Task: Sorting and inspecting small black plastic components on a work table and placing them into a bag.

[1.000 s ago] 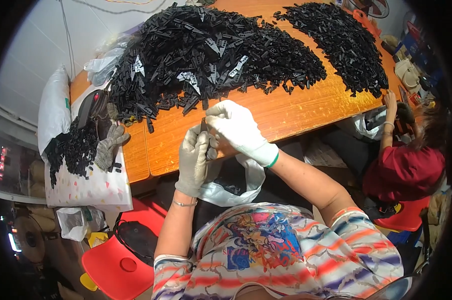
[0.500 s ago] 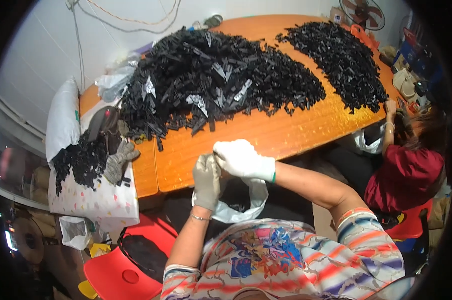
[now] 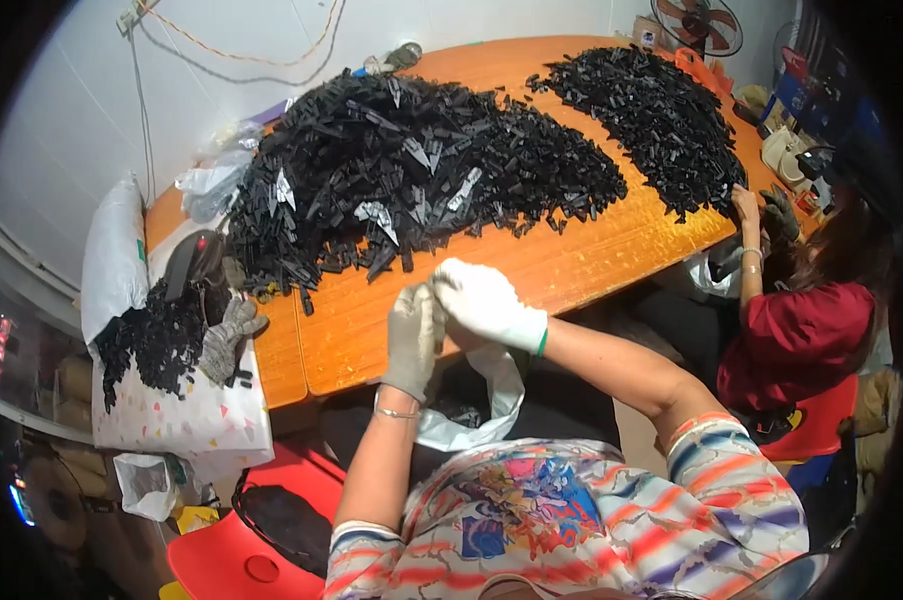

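My left hand (image 3: 411,342), in a grey-white glove, meets my right hand (image 3: 486,305), in a brighter white glove, over the table's near edge. Both have their fingers closed, pressed together at the tips. Whatever they pinch is too small or too hidden to make out. Beyond them a large heap of small black pieces (image 3: 311,160) covers much of the orange wooden table (image 3: 361,345), with a few silvery scraps on top. Below my hands, a white plastic bag (image 3: 501,395) hangs open near my lap, partly covered by my hands.
A second black heap (image 3: 651,125) lies at the far right, where a co-worker's hand (image 3: 746,208) touches its edge. At left are a white sack (image 3: 113,255), a grey glove (image 3: 229,345) and a patterned cloth (image 3: 191,430) bearing black pieces. A red chair (image 3: 221,550) stands lower left.
The whole view has shifted slightly. My hands stay together, with the fingertips raised a little toward the heap. The co-worker's gloved second hand now shows beside the bare one.
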Motion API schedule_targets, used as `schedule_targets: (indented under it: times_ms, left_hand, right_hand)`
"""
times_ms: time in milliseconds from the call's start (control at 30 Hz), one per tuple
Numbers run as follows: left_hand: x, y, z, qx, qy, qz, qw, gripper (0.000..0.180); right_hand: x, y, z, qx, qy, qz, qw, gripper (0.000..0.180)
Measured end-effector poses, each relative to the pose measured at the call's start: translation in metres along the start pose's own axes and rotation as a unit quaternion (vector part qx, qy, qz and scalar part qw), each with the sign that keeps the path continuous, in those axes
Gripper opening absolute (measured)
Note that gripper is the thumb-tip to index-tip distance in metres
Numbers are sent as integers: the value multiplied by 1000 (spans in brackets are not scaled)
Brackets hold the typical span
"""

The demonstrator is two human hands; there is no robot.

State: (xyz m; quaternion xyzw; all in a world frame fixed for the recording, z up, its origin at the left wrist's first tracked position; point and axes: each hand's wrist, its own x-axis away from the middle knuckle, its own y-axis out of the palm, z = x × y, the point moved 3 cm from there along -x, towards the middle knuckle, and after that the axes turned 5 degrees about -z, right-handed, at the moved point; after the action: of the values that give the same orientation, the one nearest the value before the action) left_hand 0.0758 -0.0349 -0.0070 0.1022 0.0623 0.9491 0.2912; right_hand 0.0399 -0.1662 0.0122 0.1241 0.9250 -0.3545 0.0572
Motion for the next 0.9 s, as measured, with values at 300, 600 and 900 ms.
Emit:
schedule_targets:
  times_ms: [300, 600, 900]
  left_hand:
    - [28, -14, -13, 176, -9, -41, 984, 15]
    - [72, 0, -29, 68, -27, -73, 995, 23]
    - [97, -19, -21, -544, 140, 29, 827, 26]
  right_hand:
    - [-2, -29, -15, 124, -294, -139, 937, 34]
    - [28, 12, 11, -243, 65, -239, 938, 25]
    - [-22, -35, 57, 75, -18, 84, 993, 19]
